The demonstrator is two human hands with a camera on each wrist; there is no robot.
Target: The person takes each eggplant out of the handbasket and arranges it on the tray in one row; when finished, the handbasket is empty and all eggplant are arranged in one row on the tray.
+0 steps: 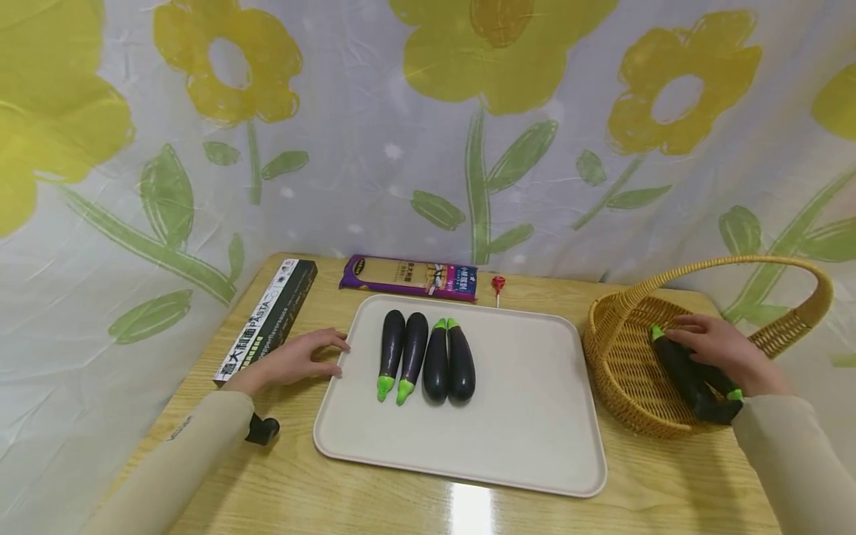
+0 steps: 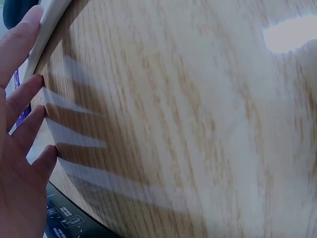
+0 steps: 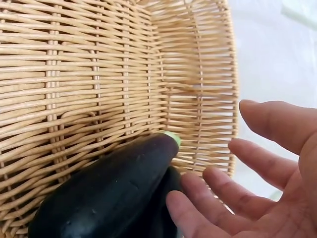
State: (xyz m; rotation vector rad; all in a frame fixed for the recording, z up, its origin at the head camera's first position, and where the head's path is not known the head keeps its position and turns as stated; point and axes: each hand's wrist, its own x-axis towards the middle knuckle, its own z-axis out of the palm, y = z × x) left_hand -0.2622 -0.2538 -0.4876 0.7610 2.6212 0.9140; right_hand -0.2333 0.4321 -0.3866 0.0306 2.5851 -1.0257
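Note:
Several dark purple eggplants [image 1: 461, 364] with green caps lie side by side on the left half of a pale rectangular tray [image 1: 528, 416]. My left hand [image 1: 297, 359] is at the tray's left edge, fingers spread and holding nothing; in the left wrist view, its fingertips [image 2: 34, 82] are by the rim. On the right, my right hand [image 1: 725, 349] reaches into a wicker basket [image 1: 615, 394] over two more eggplants [image 1: 675, 368]. In the right wrist view its fingers are loosely extended beside the upper eggplant [image 3: 109, 188], not wrapped around it. The lower eggplant [image 3: 163, 213] is partly hidden.
A pasta box [image 1: 267, 319] lies left of the tray, close to my left forearm. Behind the tray are a purple pasta packet [image 1: 408, 276] and a red lollipop [image 1: 498, 282]. The basket's tall handle [image 1: 735, 261] arches above it. A flowered curtain [image 1: 348, 148] hangs behind the table.

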